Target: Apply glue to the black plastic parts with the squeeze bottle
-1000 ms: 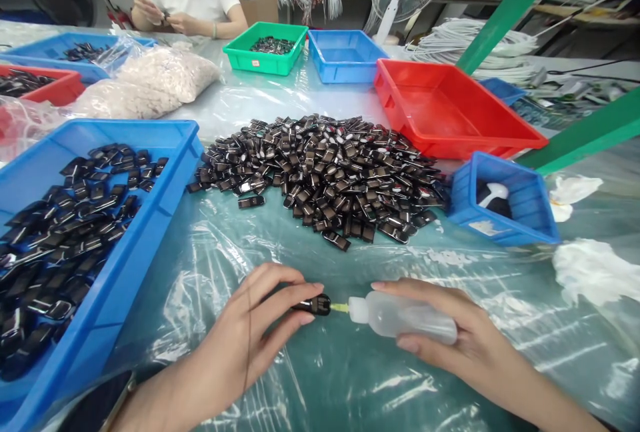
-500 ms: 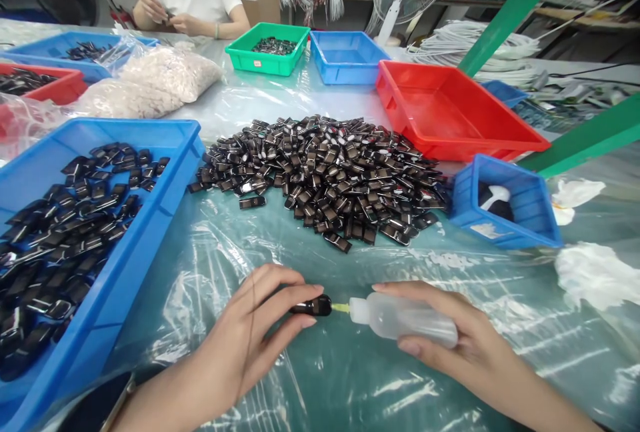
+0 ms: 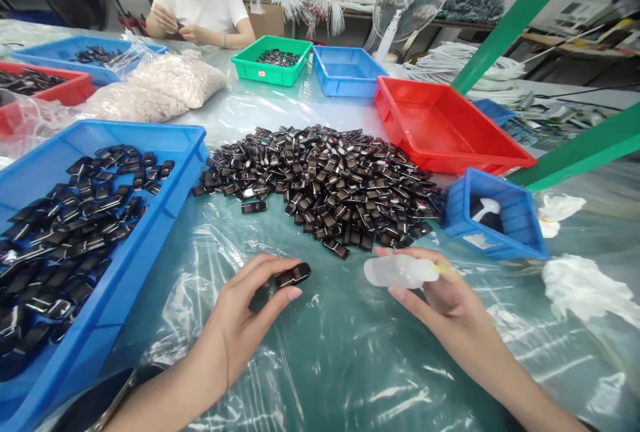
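Note:
Between the thumb and fingers of my left hand (image 3: 240, 312) is a small glossy black plastic casing (image 3: 295, 275), held just above the table. My right hand (image 3: 453, 305) grips a translucent squeeze bottle (image 3: 395, 271) lying sideways, its yellowish needle tip turned right toward the palm. The bottle and the casing are well apart. Beyond both hands lies a heap of similar black casings (image 3: 330, 185). To the left, a blue tray (image 3: 155, 225) holds many more black pieces.
A small blue bin (image 3: 520, 235) with a white-handled item stands right of the heap, beside crumpled white tissue (image 3: 585, 285). Behind are a red tray (image 3: 450, 152), a blue tray (image 3: 350, 85), a green tray (image 3: 250, 72) and bagged pale material (image 3: 175, 82). A person (image 3: 200, 12) sits opposite.
The bottle has turned round: its tip pointed left at the casing and now points right, away from it. My left hand has shifted slightly up and left, tilting the casing.

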`<state>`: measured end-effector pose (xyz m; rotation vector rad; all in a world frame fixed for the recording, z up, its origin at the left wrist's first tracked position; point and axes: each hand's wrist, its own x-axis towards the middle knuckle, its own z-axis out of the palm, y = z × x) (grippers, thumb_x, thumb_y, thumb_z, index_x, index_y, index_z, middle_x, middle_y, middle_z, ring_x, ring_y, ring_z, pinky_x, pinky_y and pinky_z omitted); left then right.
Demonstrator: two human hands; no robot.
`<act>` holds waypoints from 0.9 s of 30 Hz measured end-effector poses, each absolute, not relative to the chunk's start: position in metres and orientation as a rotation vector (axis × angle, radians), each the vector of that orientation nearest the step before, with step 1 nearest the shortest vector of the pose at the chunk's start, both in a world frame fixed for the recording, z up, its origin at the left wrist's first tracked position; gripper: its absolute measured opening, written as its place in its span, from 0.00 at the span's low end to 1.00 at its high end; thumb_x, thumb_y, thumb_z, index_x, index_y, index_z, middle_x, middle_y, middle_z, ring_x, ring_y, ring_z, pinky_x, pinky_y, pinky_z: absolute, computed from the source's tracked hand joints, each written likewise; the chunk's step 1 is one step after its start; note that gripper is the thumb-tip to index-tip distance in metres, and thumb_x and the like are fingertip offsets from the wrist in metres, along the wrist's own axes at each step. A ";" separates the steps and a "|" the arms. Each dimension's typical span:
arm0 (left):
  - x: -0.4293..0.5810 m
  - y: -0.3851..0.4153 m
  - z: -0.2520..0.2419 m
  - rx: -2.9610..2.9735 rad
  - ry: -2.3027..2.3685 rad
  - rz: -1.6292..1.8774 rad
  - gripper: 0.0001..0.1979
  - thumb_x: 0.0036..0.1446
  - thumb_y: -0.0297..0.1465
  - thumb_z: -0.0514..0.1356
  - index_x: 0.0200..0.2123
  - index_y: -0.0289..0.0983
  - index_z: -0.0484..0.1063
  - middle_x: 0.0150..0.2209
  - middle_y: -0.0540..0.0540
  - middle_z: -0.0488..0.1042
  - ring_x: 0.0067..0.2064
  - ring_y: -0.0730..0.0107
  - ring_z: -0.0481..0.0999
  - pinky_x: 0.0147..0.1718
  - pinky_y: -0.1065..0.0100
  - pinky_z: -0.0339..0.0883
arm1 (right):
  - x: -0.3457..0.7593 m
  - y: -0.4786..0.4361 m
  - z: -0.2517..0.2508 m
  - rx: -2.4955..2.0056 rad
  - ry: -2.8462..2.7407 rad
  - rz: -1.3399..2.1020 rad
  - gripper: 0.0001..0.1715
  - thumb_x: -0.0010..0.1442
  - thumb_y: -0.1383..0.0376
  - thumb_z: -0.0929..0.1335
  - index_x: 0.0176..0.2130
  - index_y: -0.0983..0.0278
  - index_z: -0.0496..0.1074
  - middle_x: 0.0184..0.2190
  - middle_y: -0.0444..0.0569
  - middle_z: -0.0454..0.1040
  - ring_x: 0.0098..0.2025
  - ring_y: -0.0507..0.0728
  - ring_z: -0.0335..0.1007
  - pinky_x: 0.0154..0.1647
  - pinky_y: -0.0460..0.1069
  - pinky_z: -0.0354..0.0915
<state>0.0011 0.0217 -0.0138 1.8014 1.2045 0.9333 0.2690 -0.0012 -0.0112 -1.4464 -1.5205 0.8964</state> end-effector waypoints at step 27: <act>0.002 0.014 -0.024 1.982 1.053 0.911 0.12 0.69 0.33 0.53 0.53 0.49 0.70 0.46 0.46 0.73 0.47 0.59 0.73 0.42 0.60 0.70 | 0.210 -0.004 0.000 -1.405 -1.645 1.134 0.04 0.62 0.62 0.68 0.34 0.60 0.71 0.30 0.45 0.76 0.31 0.53 0.75 0.31 0.48 0.73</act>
